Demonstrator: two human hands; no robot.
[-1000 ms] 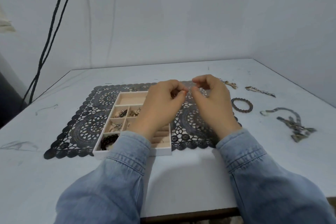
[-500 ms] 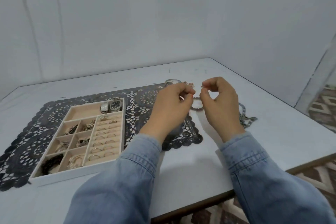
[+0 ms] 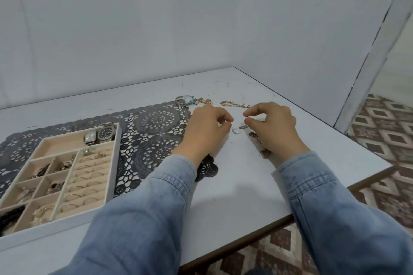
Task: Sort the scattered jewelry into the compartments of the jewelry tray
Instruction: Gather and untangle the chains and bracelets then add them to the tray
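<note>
Link bracelet lies limp on the white table, well right of the jewelry tray, between the left hand, fingertips together on what I can't tell, and the right hand, pinch parted and empty: light, floppy, slippery metal, likely best pinched mid-chain.

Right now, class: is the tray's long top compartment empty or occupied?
Occupied: two watches lie at its right end, inside the jewelry tray.

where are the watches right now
The watches sit on the left of the head view, at the right end of the far compartment of the tray, just behind the ring rows.
</note>
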